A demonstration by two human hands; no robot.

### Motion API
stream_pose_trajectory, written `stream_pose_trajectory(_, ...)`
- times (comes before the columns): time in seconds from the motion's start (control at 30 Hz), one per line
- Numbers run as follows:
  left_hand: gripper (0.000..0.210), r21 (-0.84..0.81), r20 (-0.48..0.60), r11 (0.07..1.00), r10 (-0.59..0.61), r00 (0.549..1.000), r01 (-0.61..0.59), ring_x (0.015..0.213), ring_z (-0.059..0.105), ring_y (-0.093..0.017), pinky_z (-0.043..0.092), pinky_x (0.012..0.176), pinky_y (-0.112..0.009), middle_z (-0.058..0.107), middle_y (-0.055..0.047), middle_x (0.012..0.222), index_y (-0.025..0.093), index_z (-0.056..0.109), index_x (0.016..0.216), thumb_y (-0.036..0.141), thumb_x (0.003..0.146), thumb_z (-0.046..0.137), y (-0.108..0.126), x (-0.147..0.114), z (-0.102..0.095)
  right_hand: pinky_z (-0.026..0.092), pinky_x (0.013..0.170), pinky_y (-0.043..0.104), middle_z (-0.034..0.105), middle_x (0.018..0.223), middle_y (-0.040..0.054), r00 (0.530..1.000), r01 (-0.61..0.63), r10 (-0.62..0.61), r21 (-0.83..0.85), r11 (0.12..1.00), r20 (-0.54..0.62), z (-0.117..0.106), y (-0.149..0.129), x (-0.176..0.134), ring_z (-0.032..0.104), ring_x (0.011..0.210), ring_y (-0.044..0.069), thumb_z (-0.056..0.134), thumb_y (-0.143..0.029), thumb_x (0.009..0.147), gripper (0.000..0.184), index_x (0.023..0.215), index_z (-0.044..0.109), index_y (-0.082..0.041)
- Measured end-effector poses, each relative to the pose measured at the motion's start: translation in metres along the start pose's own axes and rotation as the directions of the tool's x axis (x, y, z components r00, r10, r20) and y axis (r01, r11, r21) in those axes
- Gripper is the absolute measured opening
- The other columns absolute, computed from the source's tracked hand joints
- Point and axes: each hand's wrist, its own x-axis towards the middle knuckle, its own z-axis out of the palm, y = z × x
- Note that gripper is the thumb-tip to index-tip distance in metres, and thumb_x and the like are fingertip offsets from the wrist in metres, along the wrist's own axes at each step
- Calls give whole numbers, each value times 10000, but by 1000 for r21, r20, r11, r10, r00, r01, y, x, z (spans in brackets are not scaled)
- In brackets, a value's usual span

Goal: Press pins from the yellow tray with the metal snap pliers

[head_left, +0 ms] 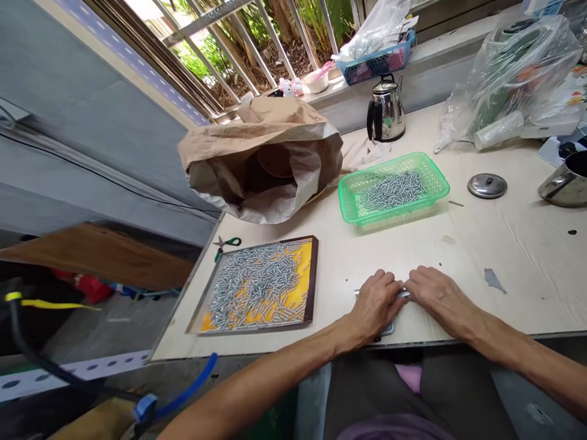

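My left hand [376, 304] rests near the table's front edge, its fingers closed over a small silvery metal piece [403, 294]. From the other side my right hand [435, 298] pinches the same piece, so the two hands nearly meet. Part of a metal fixture [389, 330] shows beneath my left hand; most of it is hidden. To the left lies a shallow tray [314, 281] with a yellow bottom, bearing a heap of small silvery rod-like parts [261, 281]. Similar slim parts [397, 190] fill the middle of a green plastic basket [346, 198] beyond my hands.
A large open brown paper bag [261, 165] stands behind the tray, with green-handled scissors [225, 244] at the left edge. Farther back are a steel kettle [386, 113], a round lid [487, 186], a metal cup [568, 180] and plastic-bagged items [518, 79].
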Motion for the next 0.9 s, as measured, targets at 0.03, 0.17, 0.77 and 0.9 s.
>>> stream_pose_trajectory(0.03, 194, -11, -2, 1000, -1, 1000, 1, 837, 504, -204, 454, 746, -334, 549, -51, 820, 165, 589, 888, 322, 919, 478, 0, 1, 1, 377, 647, 309, 571, 737, 27, 1000, 0, 0, -2, 1000, -18, 1, -1, -1, 512, 706, 178, 512, -37, 827, 180, 735, 555, -186)
stream_pose_trajectory(0.17, 194, 13, 41, 1000, -22, 999, 22, 876, 521, -217, 471, 763, -350, 583, -63, 867, 163, 593, 934, 333, 909, 505, 2, 6, -2, 412, 665, 307, 589, 779, 37, 1000, -5, 5, 17, 1000, -29, -3, 2, -3, 533, 743, 188, 558, -103, 826, 90, 794, 578, -184)
stream_pose_trajectory(0.77, 215, -138, 264, 728, -627, 733, 672, 643, 565, -160, 333, 560, -230, 616, -16, 591, 159, 699, 655, 371, 684, 677, -17, -29, -40, 404, 664, 324, 574, 795, 39, 986, -32, 29, -19, 999, -162, 10, -24, -17, 503, 752, 198, 479, -79, 856, 176, 882, 599, -206)
stream_pose_trajectory(0.9, 114, -201, 360, 718, -579, 732, 666, 525, 484, -116, 316, 510, -209, 461, 47, 430, 150, 646, 542, 230, 619, 673, -19, -19, -43, 396, 661, 306, 559, 797, 30, 970, -41, 38, -5, 999, -238, 16, -23, -16, 504, 754, 193, 447, -52, 859, 194, 841, 560, -209)
